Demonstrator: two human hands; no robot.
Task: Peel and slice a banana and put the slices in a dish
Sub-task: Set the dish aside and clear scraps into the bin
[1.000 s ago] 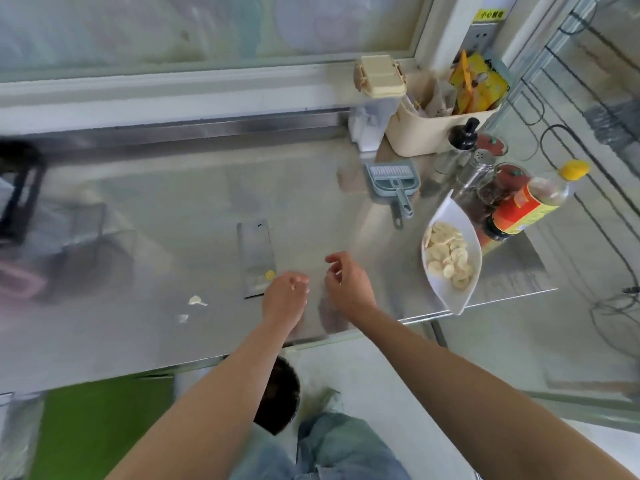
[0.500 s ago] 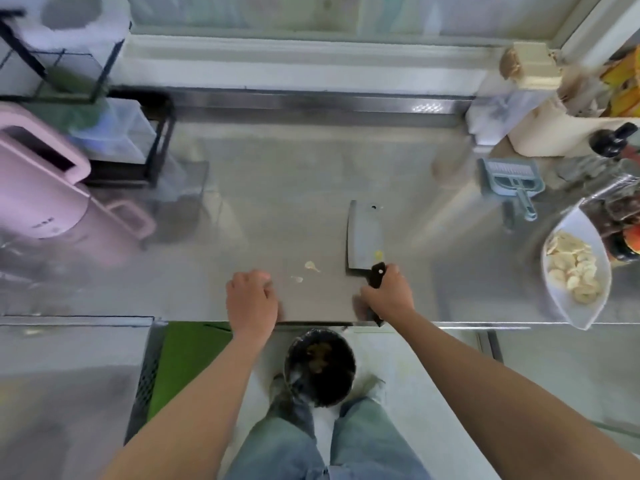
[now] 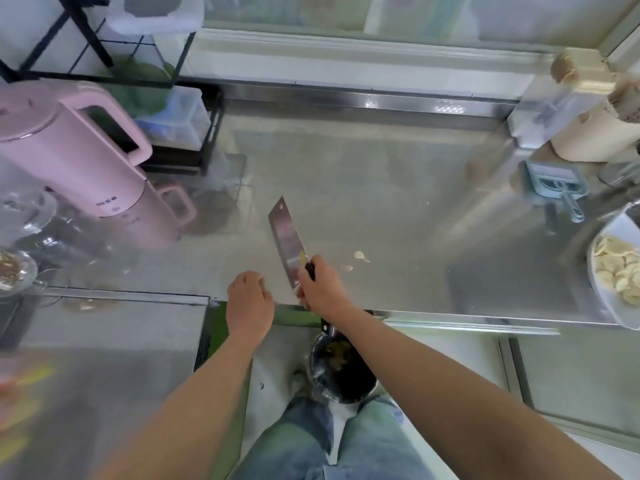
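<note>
My right hand [image 3: 322, 292] grips the black handle of a cleaver [image 3: 285, 239], whose blade is raised off the steel counter [image 3: 398, 202] and points away to the upper left. A yellow bit sticks to the blade near the handle. My left hand [image 3: 249, 303] rests as a loose fist at the counter's front edge, holding nothing. Two small banana scraps [image 3: 360, 256] lie on the counter just right of the cleaver. A white dish [image 3: 620, 317] filled with several banana slices [image 3: 620, 268] sits at the far right edge of the counter.
A pink kettle [image 3: 69, 157] and a black wire rack [image 3: 180, 133] stand at the left. A grey-blue grater [image 3: 556, 181] and a beige container [image 3: 588, 126] stand at the back right. A dark bin [image 3: 343, 372] sits on the floor below the counter edge, between my legs.
My right hand took hold of the cleaver and lifted it off the counter, tilting the blade to the left. The view swung left, so the dish now sits at the frame's right edge.
</note>
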